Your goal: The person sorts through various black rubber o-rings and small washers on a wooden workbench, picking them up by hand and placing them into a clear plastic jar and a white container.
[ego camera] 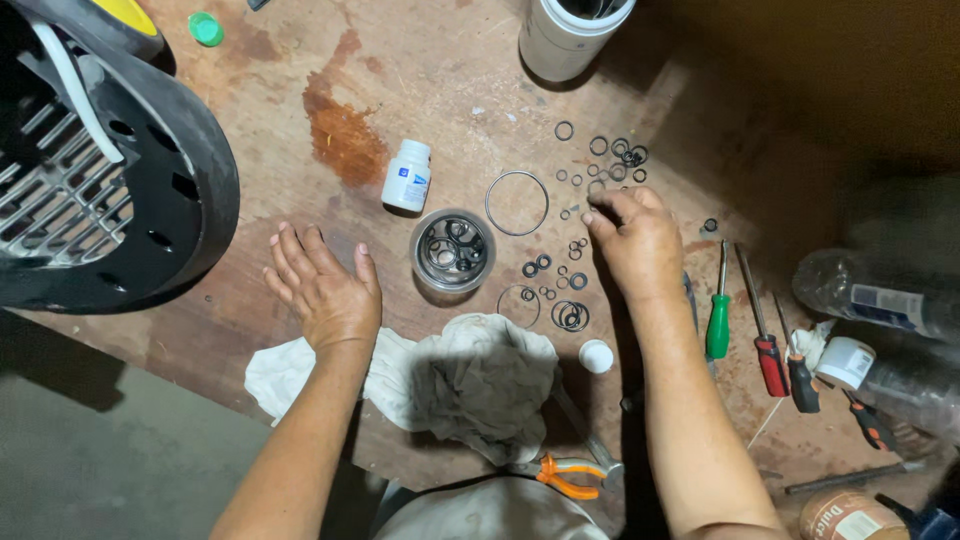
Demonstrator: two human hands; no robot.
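Fingers (pixel 300 262) of the left hand (pixel 325 295) lie spread and flat, released, on the stained brown wooden counter (pixel 250 130) at centre left, holding nothing. Those of the right hand (pixel 635 240) curl down at centre right, tips pressed among small black rubber O-rings (pixel 600 146) scattered there; whether they pinch one I cannot tell.

Largest, a black slotted plastic housing (pixel 100 170) fills the upper left. A crumpled white rag (pixel 470 380) lies at lower centre, just below both hands. A white cylindrical container (pixel 570 35) stands at the top edge. Between the hands sits a round metal cup (pixel 452 252) with rings inside, a small white pill bottle (pixel 408 176) above it. A thin large metal ring (pixel 517 203) lies beside the cup. Red and green screwdrivers (pixel 745 330) rest at right, orange-handled pliers (pixel 565 472) at the bottom.
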